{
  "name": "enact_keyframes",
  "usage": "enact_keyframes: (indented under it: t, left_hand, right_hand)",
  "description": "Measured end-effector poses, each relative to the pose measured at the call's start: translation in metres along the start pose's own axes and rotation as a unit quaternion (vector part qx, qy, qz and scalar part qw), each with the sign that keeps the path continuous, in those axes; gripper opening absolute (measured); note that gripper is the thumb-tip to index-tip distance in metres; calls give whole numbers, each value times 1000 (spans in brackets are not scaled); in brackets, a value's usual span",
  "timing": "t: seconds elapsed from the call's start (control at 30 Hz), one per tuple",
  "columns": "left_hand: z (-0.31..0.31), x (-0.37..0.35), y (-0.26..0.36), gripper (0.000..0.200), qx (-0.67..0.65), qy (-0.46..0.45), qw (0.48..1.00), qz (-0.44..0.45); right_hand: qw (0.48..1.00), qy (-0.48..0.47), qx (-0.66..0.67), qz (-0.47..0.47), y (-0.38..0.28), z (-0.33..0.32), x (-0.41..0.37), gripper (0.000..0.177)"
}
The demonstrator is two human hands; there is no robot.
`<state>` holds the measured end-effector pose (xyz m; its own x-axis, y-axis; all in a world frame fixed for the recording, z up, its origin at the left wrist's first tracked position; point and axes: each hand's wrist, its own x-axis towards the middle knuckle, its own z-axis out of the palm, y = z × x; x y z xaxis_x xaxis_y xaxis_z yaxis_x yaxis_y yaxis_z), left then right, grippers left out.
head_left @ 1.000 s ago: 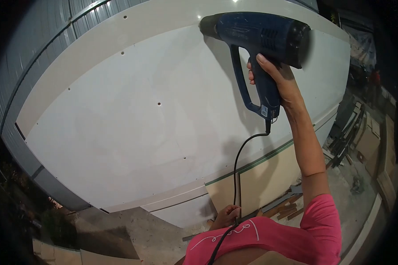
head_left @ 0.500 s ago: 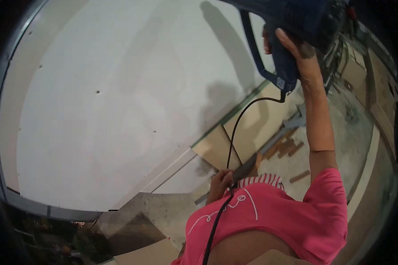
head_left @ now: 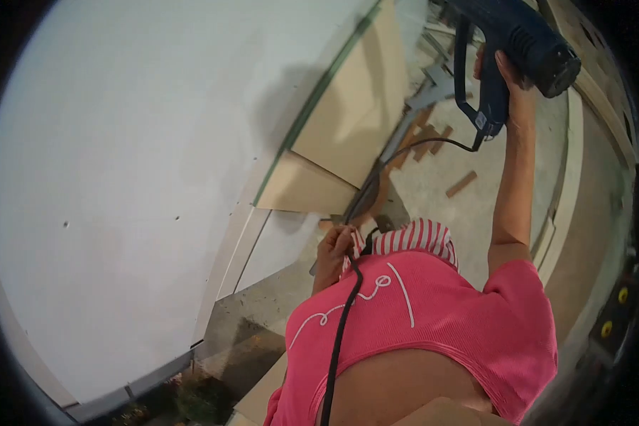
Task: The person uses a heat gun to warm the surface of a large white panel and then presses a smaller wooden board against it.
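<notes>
In the head view, a dark blue heat gun (head_left: 529,39) is held up at the upper right, its handle and loop guard hanging down. My right hand (head_left: 520,89) is wrapped round that handle, arm raised. From the handle's base a black cord (head_left: 341,334) runs down to my waist and on past my shirt. My left hand (head_left: 335,243) is closed on this cord beside the striped cloth (head_left: 422,238) at my waist. A large white panel (head_left: 121,135) with small screw marks fills the left side.
Beige boards (head_left: 334,128) lean along the panel's green edge. Several brown wood pieces (head_left: 461,184) lie on the concrete floor (head_left: 468,153). A pale rail (head_left: 574,163) runs down the right. Dark clutter (head_left: 199,397) sits at the bottom left.
The view has shifted, and the heat gun appears farther right, with more of its body showing. The white panel has slid left in view. Both hands keep their holds.
</notes>
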<state>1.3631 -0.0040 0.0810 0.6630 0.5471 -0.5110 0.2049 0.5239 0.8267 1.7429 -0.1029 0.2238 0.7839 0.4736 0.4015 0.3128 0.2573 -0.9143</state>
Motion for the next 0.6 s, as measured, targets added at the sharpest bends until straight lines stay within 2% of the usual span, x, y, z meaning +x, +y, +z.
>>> enact_keyframes:
  t: [0.27,0.33,0.4,0.47,0.53,0.57,0.6]
  left_hand:
    - [1,21,-6,25,43,-55,998,6]
    - [4,27,0,26,93,-76,993,-15]
    - [9,32,9,27,110,-81,991,12]
    - [13,36,15,28,133,-72,988,40]
    - [10,44,18,31,150,-83,984,51]
    - [9,47,21,31,143,-89,984,50]
    - [8,49,23,32,136,-93,985,48]
  right_hand:
    - [998,57,-20,34,26,-17,-43,29]
    - [991,90,-59,78,36,-16,-54,28]
    - [989,65,-66,115,27,-5,-63,24]
    - [992,34,-2,120,42,-2,-69,23]
    - [979,43,-44,195,43,6,-73,24]
    - [975,22,19,222,50,10,-72,25]
    - [976,24,24,214,57,15,-70,25]
